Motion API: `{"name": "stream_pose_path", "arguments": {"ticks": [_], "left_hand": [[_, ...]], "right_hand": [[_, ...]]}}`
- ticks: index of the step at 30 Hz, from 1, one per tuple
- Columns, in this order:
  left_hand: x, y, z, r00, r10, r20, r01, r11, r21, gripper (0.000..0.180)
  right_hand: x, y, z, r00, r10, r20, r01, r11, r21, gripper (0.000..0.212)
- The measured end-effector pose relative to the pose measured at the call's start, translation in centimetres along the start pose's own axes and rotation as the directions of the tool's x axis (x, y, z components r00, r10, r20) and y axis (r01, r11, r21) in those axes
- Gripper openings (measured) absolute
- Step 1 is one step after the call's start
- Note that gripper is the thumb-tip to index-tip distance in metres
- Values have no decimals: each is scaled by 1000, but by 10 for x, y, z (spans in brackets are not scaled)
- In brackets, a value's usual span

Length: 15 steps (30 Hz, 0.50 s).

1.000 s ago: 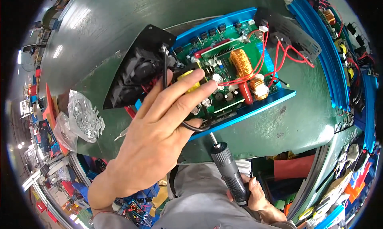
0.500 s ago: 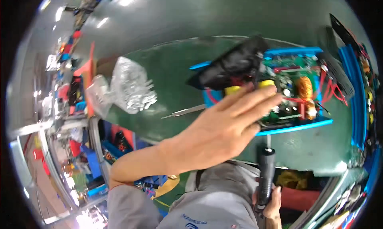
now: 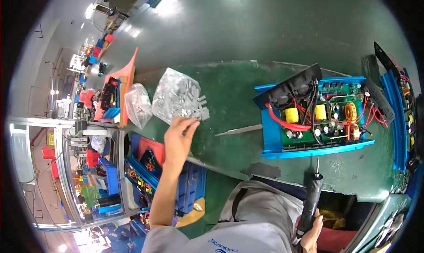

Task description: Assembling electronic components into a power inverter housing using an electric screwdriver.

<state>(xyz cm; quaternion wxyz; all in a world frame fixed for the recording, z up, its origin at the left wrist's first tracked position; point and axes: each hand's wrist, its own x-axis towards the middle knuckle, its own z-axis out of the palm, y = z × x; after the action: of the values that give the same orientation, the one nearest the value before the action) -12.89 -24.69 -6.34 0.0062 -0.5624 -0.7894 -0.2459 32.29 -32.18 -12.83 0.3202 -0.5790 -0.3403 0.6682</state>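
My left hand [image 3: 178,140] is at the near edge of a clear plastic bag [image 3: 165,96]. Its fingertips come together beside the small grey pieces [image 3: 190,96] spilling from the bag; whether one is between them is hidden. In my right hand [image 3: 312,235] is a black electric screwdriver [image 3: 311,204], bit upward, held at the table's near edge. Beyond its tip lies a blue metal housing [image 3: 318,152] with a green circuit board, yellow coils and red and black wires. A black end panel [image 3: 293,87] leans tilted at the housing's far left. Tweezers [image 3: 240,130] lie left of the housing.
A second clear bag [image 3: 138,105] sits beside the first, next to an orange-red bin [image 3: 128,72]. On the right are a dark grey panel [image 3: 377,92] and another blue housing [image 3: 394,120]. Parts in blue bins [image 3: 190,189] stand below the table's left edge.
My left hand has moved from over the blue housing leftward to the bag of grey pieces. My right hand still holds the screwdriver. The view has shifted.
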Motion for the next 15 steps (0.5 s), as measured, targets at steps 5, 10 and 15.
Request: {"name": "stream_pose_path", "arguments": {"ticks": [5,10,15], "left_hand": [[5,8,5,981,172,86,-187,957,223,13],[12,87,-17,961,88,264,29,911,-411,10],[26,166,20,854,315,414,-47,839,-542,24]], "right_hand": [[-16,-13,3,999,22,49,-18,997,-72,76],[-10,-29,12,979,71,191,-4,943,-333,68],[2,-30,19,968,-126,218,173,962,-212,43]]}}
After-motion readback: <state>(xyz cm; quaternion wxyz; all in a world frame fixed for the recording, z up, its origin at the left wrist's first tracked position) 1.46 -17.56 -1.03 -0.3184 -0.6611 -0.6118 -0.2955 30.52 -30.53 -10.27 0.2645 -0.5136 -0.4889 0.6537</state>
